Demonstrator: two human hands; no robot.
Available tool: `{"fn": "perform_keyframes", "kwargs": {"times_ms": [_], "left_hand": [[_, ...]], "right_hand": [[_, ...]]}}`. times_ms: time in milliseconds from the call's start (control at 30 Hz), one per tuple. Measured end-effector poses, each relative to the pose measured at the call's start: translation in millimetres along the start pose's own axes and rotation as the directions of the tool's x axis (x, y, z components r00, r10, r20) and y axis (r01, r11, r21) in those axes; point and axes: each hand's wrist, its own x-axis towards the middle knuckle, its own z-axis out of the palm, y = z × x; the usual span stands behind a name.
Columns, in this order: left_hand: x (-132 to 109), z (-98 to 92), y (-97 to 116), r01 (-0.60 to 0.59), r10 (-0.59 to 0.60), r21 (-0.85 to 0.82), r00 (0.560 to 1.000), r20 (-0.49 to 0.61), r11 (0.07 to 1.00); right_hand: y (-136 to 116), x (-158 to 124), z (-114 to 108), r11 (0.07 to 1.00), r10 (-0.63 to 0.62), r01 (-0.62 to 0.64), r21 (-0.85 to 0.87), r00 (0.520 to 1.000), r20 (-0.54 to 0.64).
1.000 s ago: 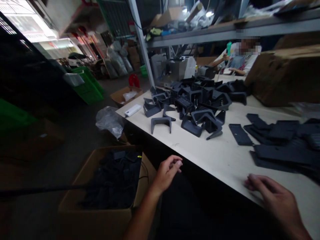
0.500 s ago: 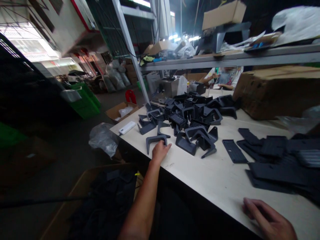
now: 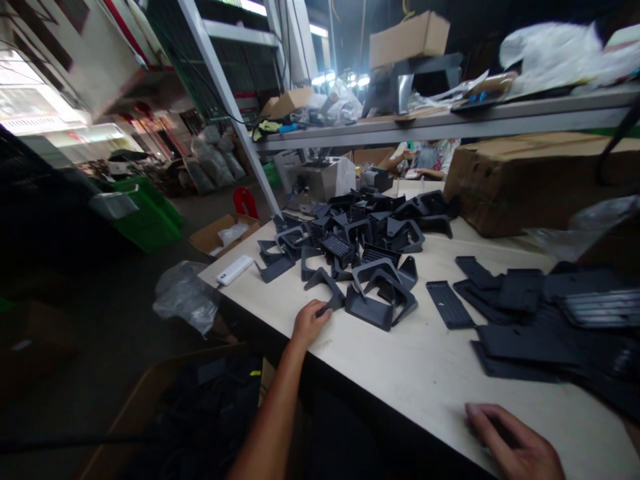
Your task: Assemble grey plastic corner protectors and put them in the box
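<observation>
My left hand (image 3: pixel 310 323) is closed on one end of a dark grey U-shaped plastic bracket (image 3: pixel 327 288) near the table's front edge. The bracket's far side lies against a heap of similar brackets (image 3: pixel 383 293). My right hand (image 3: pixel 517 440) rests by the front edge at the lower right, fingers curled but apart, with nothing visible in it. Beyond that hand lie flat dark ribbed plates (image 3: pixel 525 343) in a loose pile, and a single ribbed plate (image 3: pixel 449 305) sits left of them.
A white power bank (image 3: pixel 235 270) lies at the table's left corner. Behind stand a large cardboard box (image 3: pixel 540 183) and a metal shelf (image 3: pixel 430 128). Below left is a carton of dark parts (image 3: pixel 200 407). Another person (image 3: pixel 427 160) sits across the table.
My left hand has turned the bracket, and its open side now faces the table's front edge at a different angle. The view has shifted right. My right hand keeps its curled pose.
</observation>
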Motion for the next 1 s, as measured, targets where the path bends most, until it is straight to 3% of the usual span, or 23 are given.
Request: {"fn": "perform_keyframes", "kwargs": {"times_ms": [200, 400, 600, 700, 800, 900, 1000], "left_hand": [[-31.8, -4.5, 2.0, 0.030, -0.042, -0.109, 0.993, -0.107, 0.994], [-41.9, -28.8, 13.0, 0.089, -0.092, -0.131, 0.996, -0.019, 0.987], [-4.3, -35.3, 37.9, 0.250, -0.240, -0.077, 0.963, 0.122, 0.965], [24.6, -29.9, 45.0, 0.385, -0.379, -0.014, 0.914, 0.145, 0.923], [46.0, -19.5, 45.9, 0.408, -0.403, -0.009, 0.905, 0.138, 0.913], [53.5, -12.0, 44.7, 0.408, -0.401, -0.044, 0.909, 0.117, 0.912], [48.4, -14.2, 45.1, 0.405, -0.396, -0.110, 0.913, 0.093, 0.908]], "right_hand": [[-8.0, -0.6, 2.1, 0.999, -0.041, 0.041, 0.001, 0.999, -0.001], [-7.8, -0.2, 1.3, 0.998, -0.063, 0.062, 0.012, 0.997, 0.041], [-5.0, 0.0, 2.8, 0.997, -0.063, 0.061, 0.056, 0.997, 0.043], [-5.1, 0.9, 3.3, 0.996, -0.058, 0.053, 0.069, 0.997, 0.061], [-5.1, 4.8, -1.9, 0.996, -0.044, 0.037, 0.076, 0.995, 0.091], [-6.5, 14.4, -21.7, 0.997, -0.069, 0.066, 0.031, 0.995, 0.076], [-7.9, 33.3, -56.0, 0.949, -0.243, 0.240, -0.203, 0.970, 0.012]]}}
